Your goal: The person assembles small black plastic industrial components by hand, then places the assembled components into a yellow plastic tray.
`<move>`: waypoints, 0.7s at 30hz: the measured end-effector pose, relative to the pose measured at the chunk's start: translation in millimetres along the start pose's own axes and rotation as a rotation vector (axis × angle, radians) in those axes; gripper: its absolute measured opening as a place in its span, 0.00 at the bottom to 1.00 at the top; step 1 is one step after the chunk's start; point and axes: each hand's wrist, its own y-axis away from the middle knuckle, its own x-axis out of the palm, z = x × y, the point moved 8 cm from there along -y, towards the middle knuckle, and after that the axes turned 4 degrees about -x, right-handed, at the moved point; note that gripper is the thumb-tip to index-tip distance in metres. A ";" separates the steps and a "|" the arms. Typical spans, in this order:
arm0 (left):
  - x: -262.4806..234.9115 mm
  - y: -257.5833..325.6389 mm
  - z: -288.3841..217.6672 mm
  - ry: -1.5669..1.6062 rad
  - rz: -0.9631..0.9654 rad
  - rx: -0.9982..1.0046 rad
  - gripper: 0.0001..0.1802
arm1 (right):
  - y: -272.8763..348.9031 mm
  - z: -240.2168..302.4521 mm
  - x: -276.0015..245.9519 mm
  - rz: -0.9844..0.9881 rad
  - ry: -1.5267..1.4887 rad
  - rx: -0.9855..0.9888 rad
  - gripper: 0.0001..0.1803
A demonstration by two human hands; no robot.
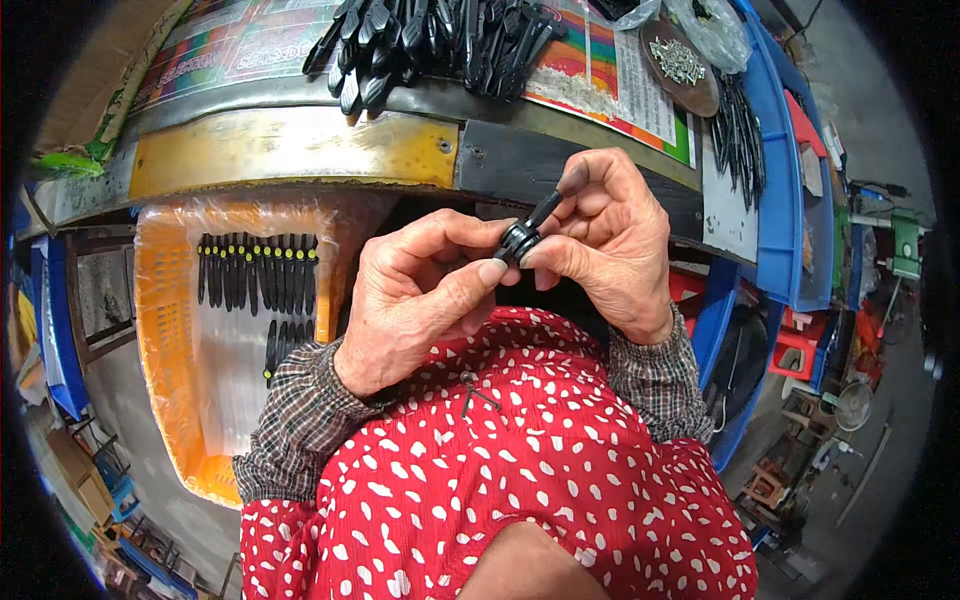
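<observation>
In front of my body, both hands grip a small black part [520, 240] with a round ringed body and a narrow stem. My left hand [415, 290] pinches the ringed end between thumb and fingertips. My right hand [615, 245] has its thumb against the rings, while its index finger and other curled fingers meet the stem at the upper right. Exactly what the fingers cover is hidden. Beside my left forearm, an orange basket [165, 330] lined with clear plastic holds rows of slim black pieces [258, 268] with yellow-green dots.
Along the bench's far side lie a pile of black handle-like pieces [420, 45], small pale bits [578, 92], a round dish [700, 95] of small metal pieces and a bundle of thin black parts [737, 135]. The bench edge [300, 148] runs beyond my hands; a blue crate [775, 200] stands right.
</observation>
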 end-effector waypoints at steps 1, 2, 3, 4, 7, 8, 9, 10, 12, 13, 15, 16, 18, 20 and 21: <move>-0.2 -0.2 -0.5 -0.014 -0.012 0.008 0.12 | 0.4 1.7 -0.6 -0.010 0.006 0.004 0.24; -0.8 -0.1 -1.2 -0.027 -0.023 0.016 0.12 | -0.2 2.9 2.4 -0.013 -0.003 0.013 0.24; -2.1 1.3 -3.6 -0.057 -0.025 0.029 0.11 | -0.7 2.8 5.0 -0.017 -0.011 0.023 0.23; -4.1 2.2 -2.9 -0.035 -0.007 0.031 0.12 | -1.1 5.2 4.2 -0.003 0.070 -0.030 0.23; -4.4 3.5 -4.9 -0.121 -0.038 0.024 0.13 | -0.2 11.1 1.0 -0.020 0.194 -0.149 0.22; -4.0 2.5 -5.1 -0.119 -0.034 0.022 0.13 | -0.5 12.7 0.5 -0.025 0.264 -0.168 0.23; -3.1 1.7 -8.9 -0.208 -0.034 0.064 0.13 | -1.0 14.3 0.2 -0.029 0.332 -0.186 0.24; -1.6 2.1 -12.4 -0.296 -0.035 0.106 0.13 | -0.7 14.4 -0.7 -0.031 0.332 -0.185 0.24; 1.0 2.0 -15.4 -0.390 -0.043 0.134 0.13 | 1.1 23.2 -1.3 -0.037 0.453 -0.292 0.26; 1.8 2.6 -16.9 -0.484 -0.056 0.162 0.13 | 1.4 22.3 -1.5 -0.035 0.448 -0.290 0.26; 0.4 2.5 -12.4 -0.373 -0.045 0.096 0.13 | 3.2 27.1 0.1 -0.042 0.557 -0.356 0.27; -0.5 2.3 -8.2 -0.259 -0.030 0.035 0.13 | 3.4 28.2 0.1 -0.039 0.551 -0.357 0.27; -0.2 2.9 -7.1 -0.229 -0.009 0.038 0.13 | 3.9 30.0 -0.5 -0.042 0.571 -0.354 0.26; 1.4 2.8 -6.5 -0.201 -0.024 0.066 0.13 | 4.9 28.8 -2.9 -0.046 0.581 -0.354 0.26; 3.2 1.3 -10.0 -0.278 -0.042 0.132 0.14 | 5.4 34.0 -0.8 -0.036 0.654 -0.437 0.26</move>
